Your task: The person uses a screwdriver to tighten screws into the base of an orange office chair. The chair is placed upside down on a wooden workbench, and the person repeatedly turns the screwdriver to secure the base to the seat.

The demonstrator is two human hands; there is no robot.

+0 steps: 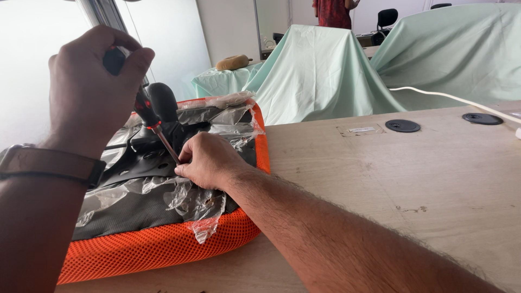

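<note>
Office room with frosted glass wall on the left and furniture behind draped in pale green sheets (pixel 320 70); a person in red stands at the far back. Big light wooden table (pixel 391 179) fills the foreground, with two round black cable grommets (pixel 402 126) near its far edge and a white cable (pixel 450 97) running across toward the right. On the left part of the table lies an upturned chair seat (pixel 163 239), orange mesh cushion edge facing the camera, dark underside up, partly covered in torn clear plastic wrap (pixel 190 203). A black metal plate (pixel 135 163) with a black knob-like lever sits on the underside, toward the far end. Left hand (pixel 89 87) is raised above the seat, fist closed around the top of a screwdriver (pixel 149 116) with a red and black handle; dark watch strap on that wrist. The shaft slants down and right to the plate. Right hand (pixel 209 161) rests on the seat, fingers curled in and pinching at the screwdriver tip, maybe holding a screw there, too small to tell. Right forearm stretches across the table from the lower right.
</note>
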